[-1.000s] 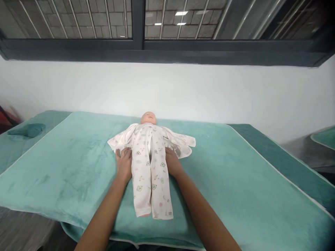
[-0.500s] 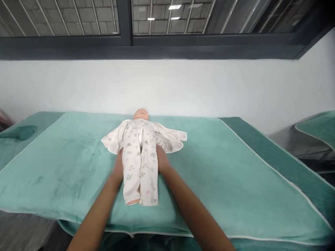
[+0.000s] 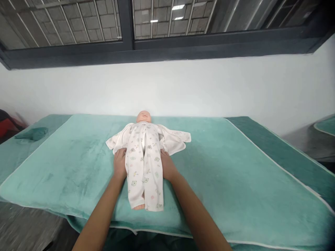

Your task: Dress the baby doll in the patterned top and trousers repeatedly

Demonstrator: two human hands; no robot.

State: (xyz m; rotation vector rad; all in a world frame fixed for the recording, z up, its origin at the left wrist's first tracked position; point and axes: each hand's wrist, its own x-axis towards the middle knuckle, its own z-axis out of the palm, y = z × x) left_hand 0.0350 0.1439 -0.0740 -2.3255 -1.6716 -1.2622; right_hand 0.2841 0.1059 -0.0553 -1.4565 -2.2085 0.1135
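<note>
A baby doll [image 3: 143, 116] lies on its back on the green bed cover, its head toward the wall. White printed baby clothes [image 3: 145, 167] cover its body and legs, with the sleeves spread out to both sides. A bit of the doll's foot shows at the bottom of one leg. My left hand [image 3: 120, 163] is closed at the left edge of the clothes, about hip height. On the opposite edge, my right hand [image 3: 167, 165] grips at the same level, its fingertips partly hidden by the cloth.
The green cover [image 3: 222, 188] spreads over a wide bed set against a white wall [image 3: 167, 89]. A dark window frame [image 3: 170, 52] with bars runs above. At the left stands a red and black object [image 3: 7, 127]; another green-covered surface [image 3: 326, 125] is at the far right.
The view has tilted and shifted slightly, so the doll appears a little lower and farther right. Both hands stay at the sides of the clothes, with the left hand's fingers showing more.
</note>
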